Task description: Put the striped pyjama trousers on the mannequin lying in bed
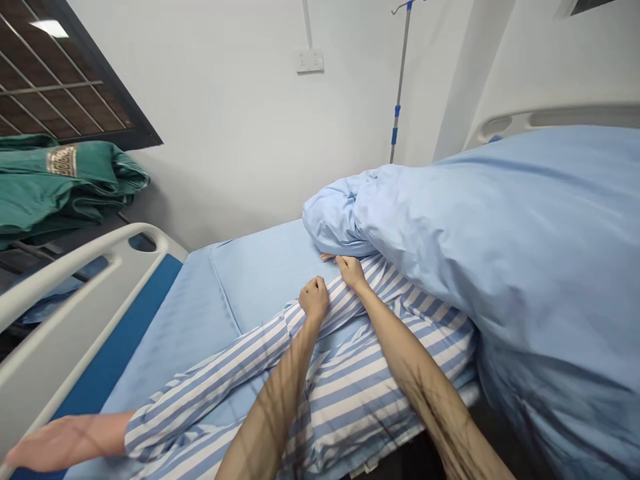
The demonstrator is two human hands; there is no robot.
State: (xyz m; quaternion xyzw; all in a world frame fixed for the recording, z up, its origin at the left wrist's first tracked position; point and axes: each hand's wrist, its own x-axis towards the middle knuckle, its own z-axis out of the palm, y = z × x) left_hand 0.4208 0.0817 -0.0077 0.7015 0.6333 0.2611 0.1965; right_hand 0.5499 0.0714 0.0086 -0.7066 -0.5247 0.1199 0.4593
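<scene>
Mid-frame, the left hand point(314, 299) is curled shut on a striped hospital gown point(345, 380); the right hand point(351, 272) grips it just beside the blue duvet point(525, 267). The green folded cloth point(55, 180) at 10 o'clock bears an unreadable tag point(61, 161).

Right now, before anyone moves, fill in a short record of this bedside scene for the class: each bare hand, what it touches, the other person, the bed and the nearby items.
Left hand: bare closed fist, on blue-and-white striped cloth
Right hand: bare hand, at the striped cloth, beside a bunched pale blue quilt
Other person: a hand from a striped sleeve, lying outstretched
Bed: pale blue sheet, white side rail
Nearby: folded green cloth, white wall socket, metal drip stand
</scene>
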